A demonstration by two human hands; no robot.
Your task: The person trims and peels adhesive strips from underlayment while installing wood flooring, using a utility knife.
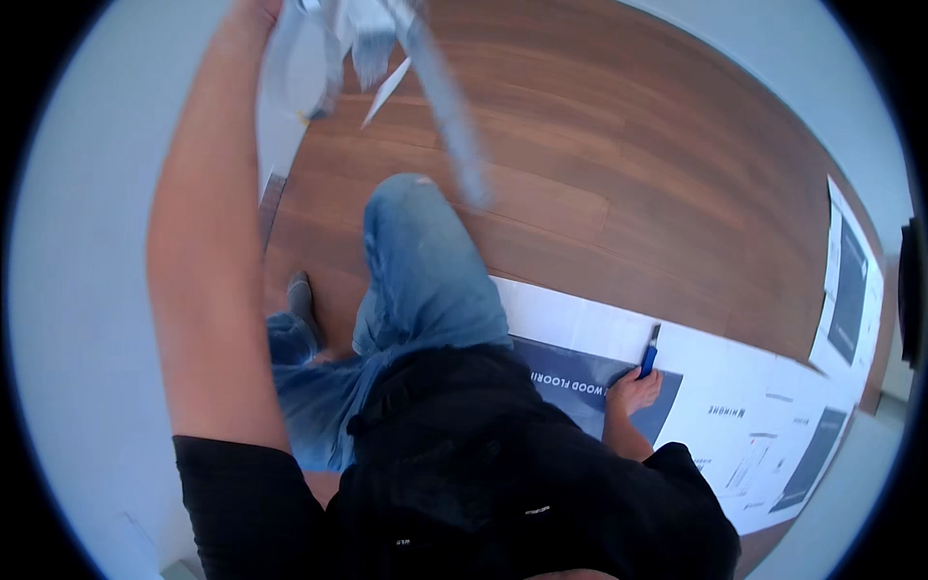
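Observation:
My left arm stretches up along the left side, and my left hand (257, 12) is partly cut off at the top edge. From it hangs a blurred bunch of translucent plastic wrap (304, 68) with whitish strips, one long piece trailing over the floor. The fingers are mostly out of sight. Low on the right, my right hand (634, 392) is closed round a blue-handled utility knife (649, 362), its dark tip pointing away from me. That hand is over the printed white and grey cardboard (580, 319).
Brown wood flooring (580, 155) stretches ahead of my bent knee (416, 222). A white wall (87, 290) runs close on the left. More printed cardboard (833, 338) lies at the far right, near another pale wall. My socked foot (302, 300) rests on the floor.

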